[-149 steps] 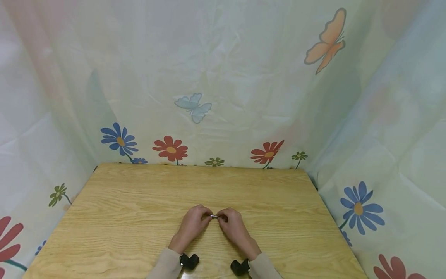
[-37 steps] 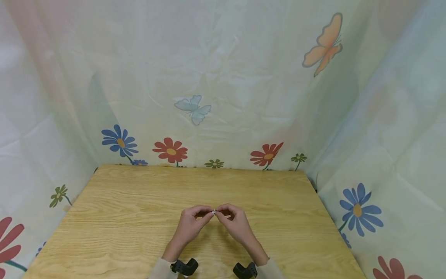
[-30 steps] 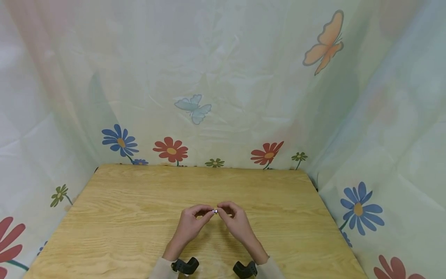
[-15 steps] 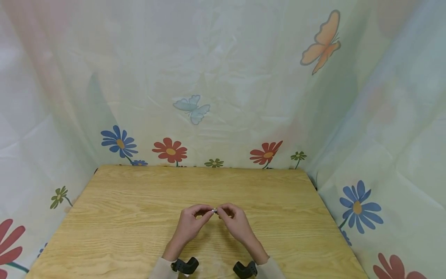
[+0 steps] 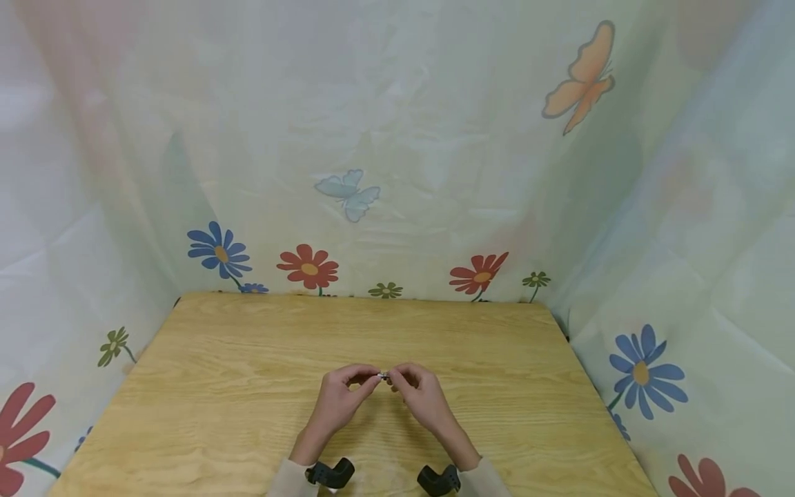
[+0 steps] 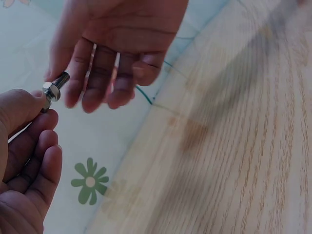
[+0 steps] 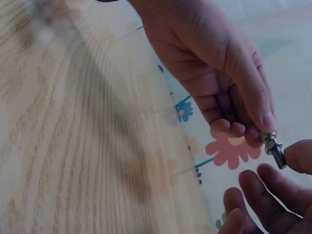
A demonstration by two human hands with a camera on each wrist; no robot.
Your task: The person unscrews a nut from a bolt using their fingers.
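Over the near middle of the table, both hands meet at a small silver bolt in the head view. My left hand pinches one end of it between thumb and finger; that end is partly hidden. A hex nut sits on the bolt, and its threaded end points toward my right hand. In the right wrist view the right thumb lies right at the thread tip. The other right fingers are loosely bent and spread, apart from the bolt.
A light wood-grain table lies below the hands. Behind it and on both sides hangs a pale curtain with flowers and butterflies. Each wrist wears a black camera, one at the left cuff, one at the right cuff.
Since five seconds ago the hands have risen from the table and the wrists have spread. Over the last second the right fingers parted from the bolt, then came back to it; the left stayed put.
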